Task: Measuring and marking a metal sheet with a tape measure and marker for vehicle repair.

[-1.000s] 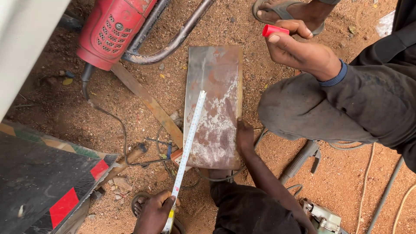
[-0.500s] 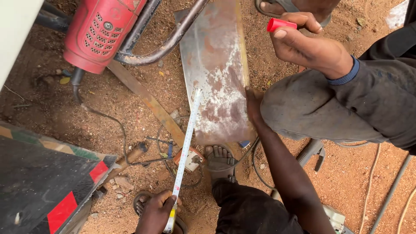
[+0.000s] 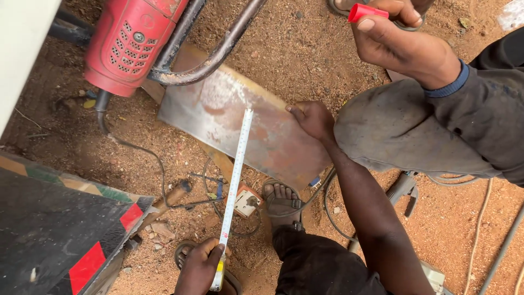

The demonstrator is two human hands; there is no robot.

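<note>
Steel plate – rusty, scuffed pale in patches. It lies on the sandy ground, with its far corner tucked under the bent tube frame of a red machine.

Change since a second ago: the plate ran lengthwise away from me then, with the tape measure lying along its left side. Now the plate has swung round to sit slantwise, long side running upper left to lower right. The tape crosses its short width, tip at the far edge. So the blade now spans the plate's breadth, not its length.

Left hand: low in view, near my body, grip clenched on the tape's yellow case, thumb on the blade where it leaves the case. The blade runs straight out and slightly right.

Right hand: arm stretched forward from lower right. Fingers are curled over the plate's right-hand edge and the thumb is on its face, so the grip is closed on the plate. I can't tell whether that edge is lifted clear of the dirt.

Nearby: my sandalled foot just below the plate, and a small white box with wires beside the tape. A black panel with red marks sits at lower left.

Co-worker's hand at top right, in a grey sleeve, holds a small red cap. It is well apart from the plate.
</note>
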